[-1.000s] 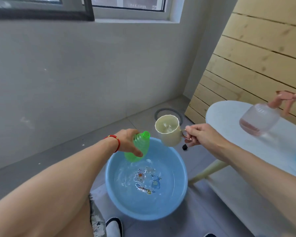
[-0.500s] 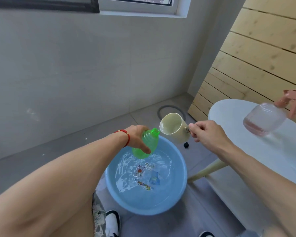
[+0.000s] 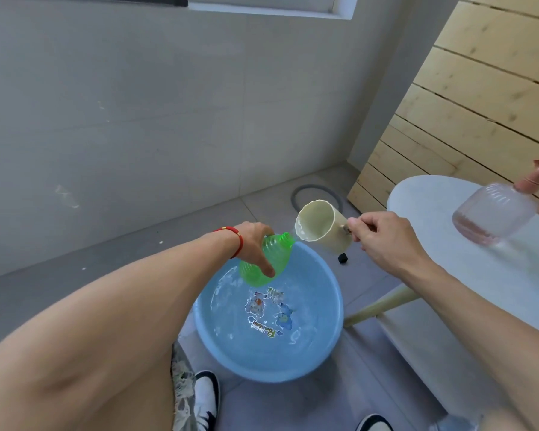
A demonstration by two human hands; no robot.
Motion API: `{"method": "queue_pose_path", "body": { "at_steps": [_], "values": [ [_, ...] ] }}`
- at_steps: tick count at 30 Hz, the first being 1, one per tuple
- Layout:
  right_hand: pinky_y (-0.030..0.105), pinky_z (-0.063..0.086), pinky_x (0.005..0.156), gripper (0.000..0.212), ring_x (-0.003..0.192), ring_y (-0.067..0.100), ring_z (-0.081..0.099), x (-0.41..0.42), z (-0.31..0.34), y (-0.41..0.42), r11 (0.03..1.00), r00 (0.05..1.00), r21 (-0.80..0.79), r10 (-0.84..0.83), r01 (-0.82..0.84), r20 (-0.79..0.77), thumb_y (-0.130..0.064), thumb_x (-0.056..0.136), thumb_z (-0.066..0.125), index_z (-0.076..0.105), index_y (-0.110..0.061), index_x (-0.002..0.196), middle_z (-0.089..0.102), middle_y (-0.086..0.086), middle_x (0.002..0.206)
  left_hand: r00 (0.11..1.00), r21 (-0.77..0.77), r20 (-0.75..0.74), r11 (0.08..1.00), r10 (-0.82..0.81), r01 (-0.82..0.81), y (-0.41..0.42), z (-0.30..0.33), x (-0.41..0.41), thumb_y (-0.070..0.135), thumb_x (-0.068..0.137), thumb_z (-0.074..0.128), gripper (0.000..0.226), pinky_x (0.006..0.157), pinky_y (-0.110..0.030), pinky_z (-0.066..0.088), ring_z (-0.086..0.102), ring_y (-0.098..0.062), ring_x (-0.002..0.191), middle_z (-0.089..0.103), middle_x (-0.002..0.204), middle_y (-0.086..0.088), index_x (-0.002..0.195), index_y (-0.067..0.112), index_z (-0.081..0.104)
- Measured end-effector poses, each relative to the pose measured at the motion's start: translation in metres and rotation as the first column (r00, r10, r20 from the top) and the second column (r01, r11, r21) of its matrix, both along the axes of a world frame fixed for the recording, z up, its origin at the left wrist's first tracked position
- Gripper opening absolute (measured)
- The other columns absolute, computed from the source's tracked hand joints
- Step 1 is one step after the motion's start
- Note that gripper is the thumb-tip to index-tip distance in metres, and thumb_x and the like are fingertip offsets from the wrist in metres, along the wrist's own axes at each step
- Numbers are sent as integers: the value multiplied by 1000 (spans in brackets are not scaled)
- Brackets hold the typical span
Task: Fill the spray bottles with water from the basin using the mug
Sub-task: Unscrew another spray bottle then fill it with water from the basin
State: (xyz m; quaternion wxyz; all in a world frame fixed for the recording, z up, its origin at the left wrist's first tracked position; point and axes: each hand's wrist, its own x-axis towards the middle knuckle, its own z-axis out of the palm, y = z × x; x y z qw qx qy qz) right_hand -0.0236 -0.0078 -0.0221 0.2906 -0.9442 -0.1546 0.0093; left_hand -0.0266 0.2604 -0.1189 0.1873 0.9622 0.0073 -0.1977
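Head view. Left hand (image 3: 255, 241) wrapped around green bottle (image 3: 266, 259), held tilted over far rim of blue basin (image 3: 330, 293), open neck pointing right toward mug. Right hand (image 3: 383, 241) pinching handle of cream mug (image 3: 321, 228), mug tipped on its side, lip just beside bottle neck. Basin on floor, holding water, cartoon stickers at bottom. Pink bottle (image 3: 495, 213) with trigger head standing on white table (image 3: 433, 197), far right, well apart from both hands. Red bracelet (image 3: 235, 237) on left wrist. Shoes (image 3: 206, 396) near bottom edge.
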Motion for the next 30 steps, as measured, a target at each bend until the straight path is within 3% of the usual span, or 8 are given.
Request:
{"method": "queue_pose_path", "body": {
  "at_steps": [1, 3, 7, 11, 15, 22, 30],
  "values": [
    [15, 37, 45, 42, 43, 4, 57, 0, 0, 1, 1000, 1000, -7, 2, -2, 3, -31, 101, 55, 61, -5, 68, 53, 2, 55, 1000, 4, 1, 1000, 0, 0, 0, 0, 0, 56, 61, 92, 90, 92, -32, 49, 59, -23, 110, 61, 126, 1, 137, 27, 54],
    [14, 35, 43, 43, 37, 3, 48, -1, 0, 3, 1000, 1000, -9, 2, -2, 9, -29, 102, 55, 60, -2, 69, 45, -3, 51, 1000, 7, 2, 1000, 0, 0, 1, 0, 0, 57, 60, 92, 92, 93, -32, 50, 59, -24, 114, 61, 128, 1, 138, 27, 54],
    [23, 32, 45, 45, 43, 10, 44, 0, -1, 5, 998, 997, -56, 14, -10, 73, -34, 101, 54, 57, -4, 67, 50, 0, 53, 1000, 7, -6, 1000, -6, 6, 3, 0, 0, 58, 60, 91, 94, 97, -32, 50, 59, -24, 118, 60, 131, 1, 141, 26, 53],
    [21, 30, 44, 45, 41, 8, 46, -2, 0, 8, 998, 994, -60, 27, -20, 108, -34, 102, 54, 55, -5, 67, 47, -1, 52, 1000, 13, -19, 1000, -9, 9, 3, 2, -2, 57, 60, 92, 96, 94, -35, 55, 63, -24, 111, 61, 129, 0, 141, 25, 53],
    [29, 32, 48, 46, 47, 17, 45, -2, 0, 10, 997, 988, -60, 52, -44, 146, -33, 102, 54, 49, -7, 64, 45, 1, 53, 999, 6, -36, 1000, -2, 2, 4, 1, -2, 58, 57, 92, 98, 89, -40, 60, 67, -24, 102, 60, 121, 3, 140, 24, 54],
    [39, 34, 57, 48, 61, 29, 44, -4, -1, 14, 993, 970, -85, 96, -79, 221, -28, 102, 56, 37, -25, 57, 42, -4, 54, 999, -30, -40, 1000, 8, -9, 6, 3, -3, 55, 57, 93, 95, 78, -33, 59, 67, -21, 95, 59, 113, 5, 138, 23, 56],
    [43, 42, 61, 35, 64, 35, 48, -3, -7, 15, 986, 934, -124, 150, -115, 325, -26, 101, 58, 49, -16, 68, 48, 3, 61, 1000, -35, -12, 999, -12, 11, 8, 2, -2, 56, 56, 93, 88, 80, -34, 60, 67, -19, 92, 61, 112, 7, 131, 25, 60]
  ]
}}
